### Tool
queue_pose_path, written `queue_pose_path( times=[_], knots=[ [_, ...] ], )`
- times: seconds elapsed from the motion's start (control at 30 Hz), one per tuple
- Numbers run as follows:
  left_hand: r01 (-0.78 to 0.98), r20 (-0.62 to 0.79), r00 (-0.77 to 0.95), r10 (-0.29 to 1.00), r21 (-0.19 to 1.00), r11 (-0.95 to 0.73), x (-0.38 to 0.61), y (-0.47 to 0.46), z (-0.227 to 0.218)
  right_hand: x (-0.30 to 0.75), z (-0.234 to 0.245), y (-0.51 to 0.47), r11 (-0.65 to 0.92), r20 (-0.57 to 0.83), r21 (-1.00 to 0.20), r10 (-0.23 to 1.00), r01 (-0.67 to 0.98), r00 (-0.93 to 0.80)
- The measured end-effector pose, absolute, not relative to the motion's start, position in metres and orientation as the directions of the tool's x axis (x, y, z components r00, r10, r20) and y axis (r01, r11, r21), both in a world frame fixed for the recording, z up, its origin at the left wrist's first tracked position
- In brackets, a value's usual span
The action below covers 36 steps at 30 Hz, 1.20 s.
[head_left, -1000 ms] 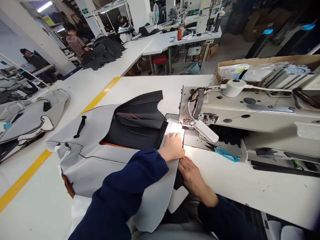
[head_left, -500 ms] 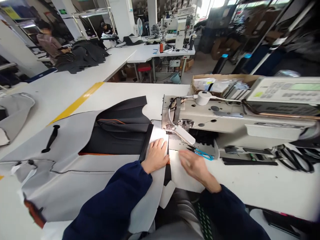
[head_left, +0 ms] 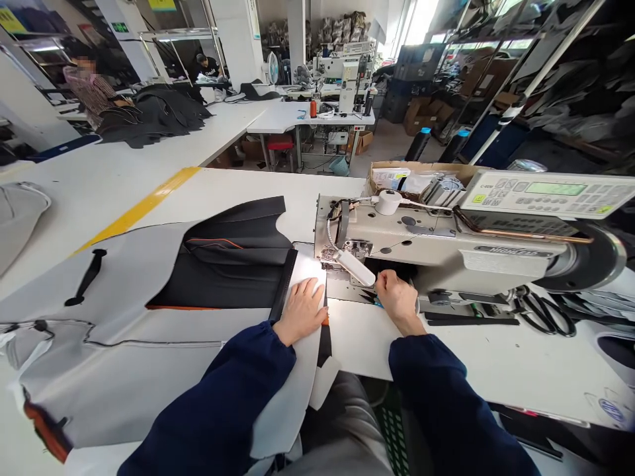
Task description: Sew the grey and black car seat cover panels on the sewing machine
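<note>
My left hand (head_left: 301,311) lies with its fingers stretched out on a white strip of the grey and black sewn fabric piece (head_left: 163,370), just left of the sewing machine's needle area. The sewing machine (head_left: 397,231) has a small lamp (head_left: 354,266) hanging at its head, its light falling on the strip. Below the machine arm, my right hand (head_left: 398,299) is closed, fingers curled. What it grips, if anything, is hidden. Small blue-handled scissors (head_left: 370,297) lie beside and partly beneath it, blades pointing left; I cannot tell whether the hand touches them.
Black-handled shears (head_left: 548,314) and black strips (head_left: 471,320) lie to the right. Behind the machine stand an open box (head_left: 374,173) of supplies and a control panel (head_left: 550,192). A dark fabric heap (head_left: 159,112) sits on the far left table, near a seated person (head_left: 94,89).
My right hand has moved right and away from me, from the fabric's edge to above the blue-handled scissors, and its fingers have curled. My left hand stays on the strip. The view has shifted slightly.
</note>
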State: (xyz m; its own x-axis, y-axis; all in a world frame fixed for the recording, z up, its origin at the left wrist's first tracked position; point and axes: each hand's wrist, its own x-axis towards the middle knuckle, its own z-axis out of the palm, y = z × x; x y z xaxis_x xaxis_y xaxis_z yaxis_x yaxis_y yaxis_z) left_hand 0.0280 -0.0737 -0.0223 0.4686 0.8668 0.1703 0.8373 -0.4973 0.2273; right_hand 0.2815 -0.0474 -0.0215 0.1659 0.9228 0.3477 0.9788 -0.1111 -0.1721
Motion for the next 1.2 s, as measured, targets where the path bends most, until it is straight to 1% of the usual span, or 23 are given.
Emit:
queue_pose_path(
  times=[0.03, 0.07, 0.1, 0.13, 0.17, 0.2, 0.23, 0.27, 0.3, 0.33, 0.37, 0.4, 0.47, 0.57, 0.6, 0.67, 0.73, 0.8, 0.93, 1.07, 1.2],
  knots=[
    [0.822, 0.162, 0.464, 0.871, 0.289, -0.491, 0.028, -0.074, -0.020, 0.277, -0.021, -0.057, -0.034, 0.364, -0.197, 0.925, 0.980, 0.106],
    [0.792, 0.144, 0.458, 0.877, 0.382, -0.477, 0.029, -0.075, -0.017, 0.269, -0.020, -0.069, 0.057, 0.378, -0.218, 0.925, 0.974, 0.031],
    [0.743, 0.104, 0.452, 0.886, 0.506, -0.438, 0.030, -0.076, -0.012, 0.259, -0.018, -0.082, 0.158, 0.389, -0.236, 0.920, 0.959, -0.056],
    [0.670, 0.038, 0.450, 0.892, 0.646, -0.365, 0.032, -0.076, -0.007, 0.247, -0.015, -0.097, 0.272, 0.388, -0.248, 0.907, 0.930, -0.162],
    [0.576, -0.047, 0.451, 0.891, 0.778, -0.251, 0.033, -0.077, -0.002, 0.234, -0.011, -0.112, 0.374, 0.377, -0.256, 0.888, 0.891, -0.264],
    [0.474, -0.141, 0.457, 0.878, 0.874, -0.106, 0.035, -0.077, 0.004, 0.220, -0.006, -0.126, 0.485, 0.360, -0.264, 0.852, 0.834, -0.381],
    [0.377, -0.226, 0.465, 0.856, 0.926, 0.039, 0.036, -0.076, 0.009, 0.208, -0.001, -0.140, 0.615, 0.337, -0.271, 0.781, 0.740, -0.525],
    [0.295, -0.287, 0.478, 0.830, 0.943, 0.156, 0.036, -0.075, 0.013, 0.198, 0.006, -0.152, 0.709, 0.314, -0.276, 0.704, 0.649, -0.637],
    [0.233, -0.320, 0.488, 0.812, 0.944, 0.232, 0.035, -0.074, 0.015, 0.190, 0.011, -0.161, 0.773, 0.295, -0.281, 0.633, 0.568, -0.716],
    [0.196, -0.328, 0.495, 0.805, 0.944, 0.265, 0.034, -0.072, 0.017, 0.186, 0.016, -0.168, 0.808, 0.278, -0.293, 0.583, 0.511, -0.763],
    [0.181, -0.324, 0.498, 0.804, 0.946, 0.268, 0.031, -0.071, 0.018, 0.184, 0.020, -0.172, 0.813, 0.266, -0.319, 0.571, 0.488, -0.776],
    [0.181, -0.313, 0.497, 0.810, 0.950, 0.255, 0.027, -0.070, 0.017, 0.185, 0.022, -0.173, 0.796, 0.265, -0.365, 0.586, 0.482, -0.766],
    [0.218, -0.295, 0.482, 0.825, 0.952, 0.212, 0.018, -0.069, 0.017, 0.191, 0.021, -0.169, 0.705, 0.276, -0.519, 0.673, 0.483, -0.686],
    [0.353, -0.266, 0.506, 0.820, 0.932, 0.084, 0.005, -0.075, 0.020, 0.203, 0.013, -0.154, 0.453, 0.240, -0.764, 0.861, 0.460, -0.449],
    [0.409, -0.261, 0.520, 0.813, 0.912, 0.031, 0.002, -0.078, 0.022, 0.205, 0.010, -0.149, 0.364, 0.207, -0.818, 0.909, 0.445, -0.363],
    [0.505, -0.266, 0.530, 0.805, 0.862, -0.047, -0.003, -0.085, 0.028, 0.208, 0.005, -0.141, 0.210, 0.120, -0.893, 0.964, 0.399, -0.237],
    [0.557, -0.280, 0.511, 0.813, 0.828, -0.066, -0.005, -0.091, 0.034, 0.207, 0.001, -0.136, 0.100, 0.039, -0.939, 0.982, 0.329, -0.187],
    [0.575, -0.278, 0.510, 0.814, 0.814, -0.083, -0.005, -0.096, 0.039, 0.204, -0.001, -0.132, 0.063, 0.018, -0.964, 0.985, 0.258, -0.172],
    [0.589, -0.233, 0.537, 0.811, 0.792, -0.162, -0.003, -0.101, 0.046, 0.196, -0.005, -0.126, 0.120, 0.106, -0.984, 0.988, 0.130, -0.108],
    [0.585, -0.208, 0.565, 0.798, 0.783, -0.210, 0.000, -0.103, 0.050, 0.188, -0.009, -0.124, 0.065, 0.064, -0.998, 0.996, 0.005, -0.058],
    [0.547, -0.099, 0.557, 0.825, 0.791, -0.274, 0.003, -0.102, 0.047, 0.184, -0.011, -0.127, 0.094, 0.093, -0.995, 0.996, -0.034, 0.003]
  ],
)
